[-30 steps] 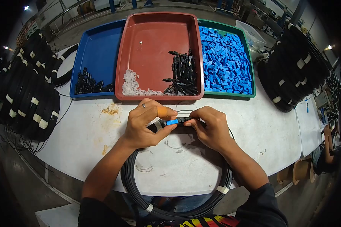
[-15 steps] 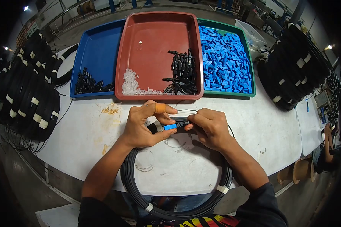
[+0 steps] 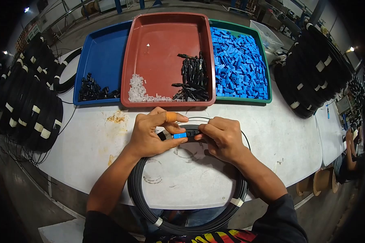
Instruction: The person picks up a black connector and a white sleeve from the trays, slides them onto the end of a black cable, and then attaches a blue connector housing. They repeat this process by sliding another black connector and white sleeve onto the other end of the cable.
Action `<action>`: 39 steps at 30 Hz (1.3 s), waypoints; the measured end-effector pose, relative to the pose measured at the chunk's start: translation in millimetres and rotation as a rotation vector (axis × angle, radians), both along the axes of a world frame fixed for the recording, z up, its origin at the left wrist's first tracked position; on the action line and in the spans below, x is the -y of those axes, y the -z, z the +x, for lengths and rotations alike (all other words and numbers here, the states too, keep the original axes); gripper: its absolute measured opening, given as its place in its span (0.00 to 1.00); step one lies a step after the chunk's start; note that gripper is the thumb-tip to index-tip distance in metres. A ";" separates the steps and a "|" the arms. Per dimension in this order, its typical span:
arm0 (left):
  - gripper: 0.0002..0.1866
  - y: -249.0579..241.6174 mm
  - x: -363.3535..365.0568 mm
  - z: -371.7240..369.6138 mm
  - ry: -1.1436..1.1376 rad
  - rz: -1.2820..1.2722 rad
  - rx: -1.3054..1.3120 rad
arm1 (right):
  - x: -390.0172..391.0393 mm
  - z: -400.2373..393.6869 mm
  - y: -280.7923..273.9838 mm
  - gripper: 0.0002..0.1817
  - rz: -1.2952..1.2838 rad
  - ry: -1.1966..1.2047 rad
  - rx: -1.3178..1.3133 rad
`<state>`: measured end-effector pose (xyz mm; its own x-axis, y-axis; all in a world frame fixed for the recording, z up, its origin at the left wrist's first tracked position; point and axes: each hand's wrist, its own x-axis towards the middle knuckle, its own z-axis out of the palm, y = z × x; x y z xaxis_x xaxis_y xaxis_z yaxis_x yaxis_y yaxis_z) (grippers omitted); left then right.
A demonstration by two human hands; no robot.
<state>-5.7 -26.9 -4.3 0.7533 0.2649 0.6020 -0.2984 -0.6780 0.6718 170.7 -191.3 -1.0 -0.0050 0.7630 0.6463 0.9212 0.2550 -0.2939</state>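
Note:
My left hand [image 3: 154, 133], with an orange band round one finger, pinches a small blue plastic connector housing [image 3: 179, 135] between thumb and fingertips. In my right hand [image 3: 222, 137] is the black cable connector [image 3: 194, 133], gripped by thumb and forefinger. The blue housing and the black connector are in line and meet end to end between the hands. Below them a coil of black cable [image 3: 136, 184], bound with white tape, rests on the table and hangs over its front edge toward my lap. One strand of it loops up behind my right hand.
Behind my hands stand a blue tray [image 3: 101, 52] with black parts, a red tray [image 3: 162, 36] with clear pieces and black connectors, and a green tray [image 3: 267, 85] full of blue housings. Cable coils [image 3: 32, 105] stack at left, more coils [image 3: 312, 73] at right. A person's arm [image 3: 350, 148] shows far right.
The view has shifted slightly, moving the trays and hands a little left in the picture. Both hands keep their grips on the blue housing and the black connector.

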 end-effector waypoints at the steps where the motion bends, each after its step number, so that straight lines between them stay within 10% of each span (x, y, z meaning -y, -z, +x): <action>1: 0.25 -0.1 1.0 0.1 0.002 -0.002 0.000 | 0.6 0.2 0.4 0.10 -0.004 0.000 -0.014; 39: 0.24 0.0 3.5 0.0 -0.036 0.006 -0.039 | -0.5 1.0 2.2 0.10 -0.033 0.011 -0.006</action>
